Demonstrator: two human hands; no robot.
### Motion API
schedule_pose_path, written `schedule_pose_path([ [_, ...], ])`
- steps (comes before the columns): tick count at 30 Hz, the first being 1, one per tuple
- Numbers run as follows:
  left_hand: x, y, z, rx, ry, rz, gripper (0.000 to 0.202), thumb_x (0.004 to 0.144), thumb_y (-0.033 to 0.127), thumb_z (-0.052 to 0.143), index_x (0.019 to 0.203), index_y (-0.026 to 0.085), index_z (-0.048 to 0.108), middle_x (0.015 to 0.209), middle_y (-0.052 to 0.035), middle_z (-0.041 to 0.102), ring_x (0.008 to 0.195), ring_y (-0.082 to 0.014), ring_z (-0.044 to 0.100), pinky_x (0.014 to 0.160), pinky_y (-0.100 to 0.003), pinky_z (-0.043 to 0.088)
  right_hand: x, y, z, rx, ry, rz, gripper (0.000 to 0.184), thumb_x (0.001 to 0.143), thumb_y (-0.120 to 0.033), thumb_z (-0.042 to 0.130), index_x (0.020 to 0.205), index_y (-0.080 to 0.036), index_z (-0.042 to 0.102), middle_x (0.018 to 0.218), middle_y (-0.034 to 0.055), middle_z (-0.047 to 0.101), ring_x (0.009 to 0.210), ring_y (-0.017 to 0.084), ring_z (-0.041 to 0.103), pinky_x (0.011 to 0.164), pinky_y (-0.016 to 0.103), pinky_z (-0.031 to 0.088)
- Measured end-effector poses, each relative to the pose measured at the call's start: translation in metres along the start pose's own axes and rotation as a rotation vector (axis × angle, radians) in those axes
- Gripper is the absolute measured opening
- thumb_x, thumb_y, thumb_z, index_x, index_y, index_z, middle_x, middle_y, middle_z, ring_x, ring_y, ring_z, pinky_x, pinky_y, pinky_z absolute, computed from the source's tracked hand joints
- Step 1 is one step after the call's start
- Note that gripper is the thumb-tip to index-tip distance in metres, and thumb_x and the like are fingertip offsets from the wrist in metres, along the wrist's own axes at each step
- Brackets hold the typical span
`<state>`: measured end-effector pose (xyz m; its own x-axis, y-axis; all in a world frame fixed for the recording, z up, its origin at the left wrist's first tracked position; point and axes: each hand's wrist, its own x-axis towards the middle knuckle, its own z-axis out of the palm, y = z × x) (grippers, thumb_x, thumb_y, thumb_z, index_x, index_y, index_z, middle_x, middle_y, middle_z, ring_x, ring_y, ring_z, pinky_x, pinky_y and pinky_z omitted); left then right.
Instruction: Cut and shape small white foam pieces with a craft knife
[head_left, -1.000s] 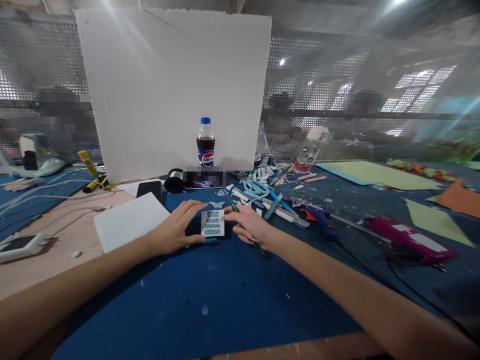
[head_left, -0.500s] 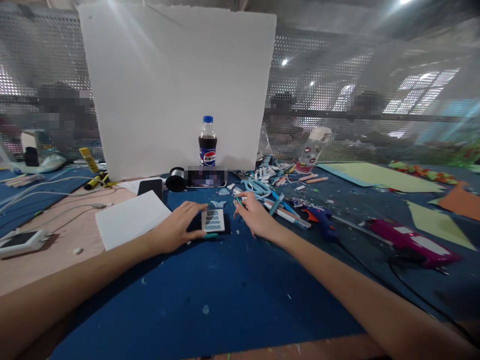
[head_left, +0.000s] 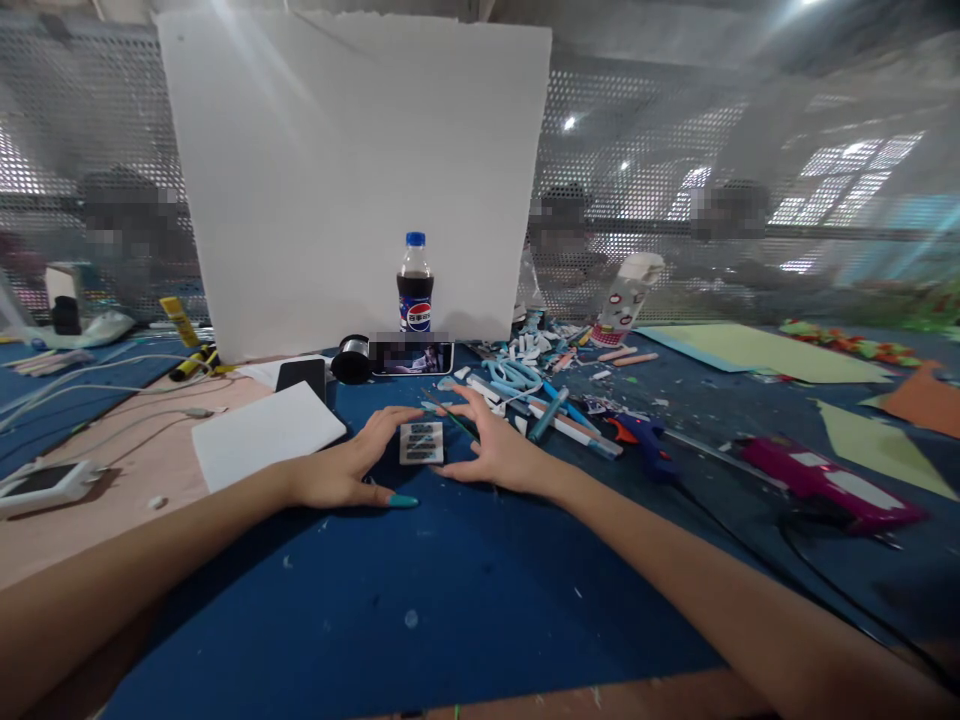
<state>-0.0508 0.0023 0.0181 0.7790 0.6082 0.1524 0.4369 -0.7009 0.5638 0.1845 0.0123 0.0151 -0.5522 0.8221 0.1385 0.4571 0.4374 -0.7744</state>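
Observation:
A small white square piece (head_left: 421,443) with several rows of dark blue-green patches lies flat on the blue mat (head_left: 420,590) between my hands. My left hand (head_left: 349,465) is open at its left side. Its fingers reach the piece's upper edge, and its thumb, with a long teal nail, points right below it. In my right hand (head_left: 499,445) a thin dark-green pointed stick (head_left: 455,416) slants up to the left; its exact kind is unclear. The right thumb reaches the piece's lower right corner, and I cannot tell whether it touches.
Behind stand a cola bottle (head_left: 415,285), a phone (head_left: 412,358) and a black spool (head_left: 351,360). White paper (head_left: 266,435) lies left. Scraps, blue-handled scissors (head_left: 514,375) and pens (head_left: 574,430) lie right, beside blue (head_left: 645,445) and magenta (head_left: 832,485) glue guns with cords.
My right hand has moved left to the white piece, bringing the green stick over its corner. The left thumb has come off the piece and dropped lower. The piece has turned slightly.

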Motion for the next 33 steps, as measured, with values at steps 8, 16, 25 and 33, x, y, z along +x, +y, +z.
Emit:
schedule_pose_path([
  [8,0.003,-0.010,0.011,0.322,0.248,-0.034,0.060,0.082,0.044,0.051,0.128,0.016,0.026,0.128,-0.0148,0.032,0.119,-0.0304,0.031,0.099,-0.048,0.030,0.001,0.003,-0.005,-0.062,0.022,0.043,0.092,0.062,-0.036,0.069,0.137,-0.021,0.017,0.128,0.0167,0.039,0.112,0.029,0.044,0.084,0.041,0.044],
  [16,0.005,0.008,0.016,0.906,0.169,-0.277,0.050,0.085,0.054,0.036,0.065,0.014,0.059,0.068,-0.0109,0.057,0.068,-0.0267,0.054,0.064,-0.041,0.041,0.001,0.002,-0.006,-0.095,0.015,0.061,0.091,0.063,-0.035,0.069,0.137,-0.019,0.020,0.127,0.0174,0.041,0.103,0.027,0.049,0.080,0.039,0.044],
  [25,0.006,0.001,0.011,0.721,0.017,-0.164,0.035,0.091,0.030,0.035,0.072,0.016,0.060,0.073,-0.0052,0.060,0.069,-0.0210,0.057,0.060,-0.030,0.040,0.000,-0.002,-0.010,-0.112,-0.034,0.123,0.092,0.064,-0.039,0.067,0.138,-0.020,0.017,0.129,0.0173,0.037,0.078,0.019,0.054,0.064,0.032,0.045],
  [33,0.003,-0.006,0.009,0.706,0.260,-0.317,0.029,0.093,0.029,0.032,0.074,0.017,0.051,0.075,-0.0020,0.056,0.063,-0.0171,0.055,0.052,-0.026,0.034,0.002,0.007,-0.016,-0.084,-0.097,0.129,0.090,0.062,-0.034,0.068,0.137,-0.020,0.020,0.130,0.0167,0.037,0.081,0.020,0.055,0.068,0.034,0.045],
])
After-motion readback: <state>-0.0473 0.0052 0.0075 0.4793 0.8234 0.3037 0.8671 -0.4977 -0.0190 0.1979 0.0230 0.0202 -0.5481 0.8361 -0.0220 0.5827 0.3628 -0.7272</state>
